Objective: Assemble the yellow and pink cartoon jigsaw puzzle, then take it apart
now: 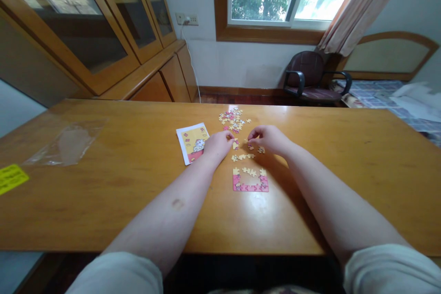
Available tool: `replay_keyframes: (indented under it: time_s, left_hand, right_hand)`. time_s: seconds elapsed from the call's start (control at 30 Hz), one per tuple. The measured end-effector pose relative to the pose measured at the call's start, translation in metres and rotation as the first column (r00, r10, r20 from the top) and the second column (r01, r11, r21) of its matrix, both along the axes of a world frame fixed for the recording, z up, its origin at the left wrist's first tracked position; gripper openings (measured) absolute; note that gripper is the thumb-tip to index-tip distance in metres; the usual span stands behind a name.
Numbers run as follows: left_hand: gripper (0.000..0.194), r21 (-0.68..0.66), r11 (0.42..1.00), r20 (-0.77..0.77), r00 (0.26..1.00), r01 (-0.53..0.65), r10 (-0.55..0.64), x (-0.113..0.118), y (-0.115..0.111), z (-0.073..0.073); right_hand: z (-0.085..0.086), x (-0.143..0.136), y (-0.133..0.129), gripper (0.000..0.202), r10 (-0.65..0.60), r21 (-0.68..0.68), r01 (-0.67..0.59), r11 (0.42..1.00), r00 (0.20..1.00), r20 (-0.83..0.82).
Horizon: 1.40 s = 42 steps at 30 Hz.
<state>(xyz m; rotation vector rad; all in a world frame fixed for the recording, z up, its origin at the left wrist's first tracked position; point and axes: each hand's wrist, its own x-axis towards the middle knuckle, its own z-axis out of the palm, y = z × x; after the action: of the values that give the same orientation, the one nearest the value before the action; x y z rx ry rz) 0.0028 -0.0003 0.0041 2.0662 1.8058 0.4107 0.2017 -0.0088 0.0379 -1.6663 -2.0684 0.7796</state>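
My left hand is beside the printed picture card, its thumb and fingers pinched together; whatever is between them is too small to make out. Just right of those fingertips lies a small joined group of yellow and pink puzzle pieces. My right hand pinches a puzzle piece, partly covered by the fingers. Close under it are loose pieces. Nearer me is a short row of yellow pieces. Below sits a partly joined puzzle frame, with a yellow strip apart inside its upper part.
A pile of loose pieces lies beyond my hands. The card shows a white cartoon figure. A clear plastic bag and a yellow label are at the left of the wooden table. A chair stands behind.
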Motion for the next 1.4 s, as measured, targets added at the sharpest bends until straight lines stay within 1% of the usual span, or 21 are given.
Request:
replay_keyframes:
  time_s: [0.03, 0.07, 0.17, 0.3, 0.43, 0.67, 0.8, 0.9, 1.0, 1.17, 1.4]
  left_hand:
    - [0.021, 0.001, 1.000, -0.002, 1.000, 0.000, 0.000, 0.000, 0.000, 0.000]
    - [0.021, 0.002, 1.000, -0.004, 1.000, 0.000, 0.000, 0.000, 0.000, 0.000]
    - [0.022, 0.004, 1.000, -0.007, 1.000, 0.001, -0.001, 0.000, 0.000, -0.001]
    - [0.023, 0.005, 1.000, -0.003, 1.000, -0.001, 0.001, 0.000, 0.001, -0.003]
    - [0.023, 0.014, 1.000, -0.003, 1.000, 0.001, -0.001, 0.000, 0.002, -0.004]
    - [0.022, 0.016, 1.000, -0.005, 1.000, 0.011, -0.011, 0.000, 0.002, -0.004]
    - [0.021, 0.017, 1.000, -0.008, 1.000, 0.009, -0.009, -0.001, 0.002, -0.003]
    - [0.021, 0.020, 1.000, -0.006, 1.000, 0.011, -0.011, -0.001, 0.001, -0.002]
    - [0.021, 0.019, 1.000, -0.006, 1.000, 0.009, -0.009, 0.000, 0.001, -0.002]
    - [0.022, 0.014, 1.000, 0.001, 1.000, 0.009, -0.009, 0.000, 0.001, -0.002]
    - [0.022, 0.017, 1.000, 0.003, 1.000, 0.006, -0.006, 0.000, 0.001, -0.003]
  right_hand:
    - [-0.002, -0.009, -0.005, 0.009, 0.034, -0.024, -0.035, 0.999, 0.999, -0.017]
    - [-0.004, -0.017, -0.010, 0.009, 0.041, -0.032, -0.042, 0.999, 0.999, -0.025]
    - [-0.013, -0.033, -0.021, 0.011, 0.026, -0.027, -0.025, 0.999, 1.000, 0.010]
    - [-0.022, -0.037, -0.026, 0.012, 0.007, -0.012, -0.007, 1.000, 0.998, 0.056]
    - [-0.024, -0.039, -0.027, 0.013, 0.012, 0.027, -0.015, 1.000, 0.993, 0.121]
    - [-0.024, -0.043, -0.030, 0.016, 0.017, 0.110, -0.043, 0.993, 0.974, 0.227]
    - [-0.015, -0.041, -0.032, 0.021, 0.020, 0.178, -0.074, 0.981, 0.958, 0.286]
    - [-0.006, -0.037, -0.033, 0.025, 0.044, 0.169, -0.117, 0.979, 0.921, 0.386]
    - [-0.002, -0.036, -0.034, 0.030, 0.056, 0.146, -0.139, 0.979, 0.884, 0.465]
    - [-0.007, -0.040, -0.034, 0.030, 0.090, 0.113, -0.169, 0.979, 0.859, 0.505]
    - [-0.012, -0.040, -0.033, 0.027, 0.138, 0.137, -0.242, 0.961, 0.842, 0.521]
